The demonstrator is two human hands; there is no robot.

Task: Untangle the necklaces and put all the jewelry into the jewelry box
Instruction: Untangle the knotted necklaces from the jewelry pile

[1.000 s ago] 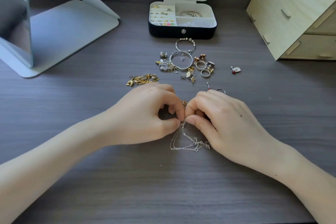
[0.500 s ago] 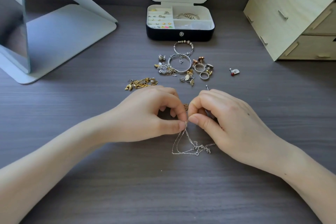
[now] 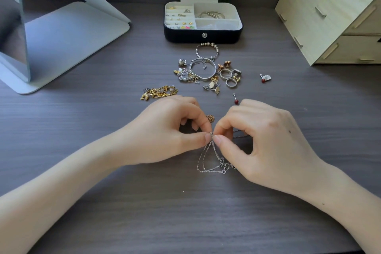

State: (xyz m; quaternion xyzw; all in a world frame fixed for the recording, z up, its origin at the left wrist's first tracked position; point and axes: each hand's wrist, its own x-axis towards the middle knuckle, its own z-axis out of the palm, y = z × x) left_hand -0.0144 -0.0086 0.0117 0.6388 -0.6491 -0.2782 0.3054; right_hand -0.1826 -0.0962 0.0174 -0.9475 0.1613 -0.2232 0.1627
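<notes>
— Grey worktop (image 3: 185, 222), what's on it?
— My left hand (image 3: 165, 134) and right hand (image 3: 261, 140), fingers (image 3: 198, 140) curled, both pinching one silver chain necklace (image 3: 206, 163) at the same spot; its loops trail on the worktop. Beyond lies loose jewelry (image 3: 204, 70), before the open jewelry box (image 3: 203, 36).

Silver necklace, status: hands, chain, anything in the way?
Left hand, right hand pinching silver necklace. Loops on desk, tangled. Jewelry box open; loose jewelry pile before it.
</notes>
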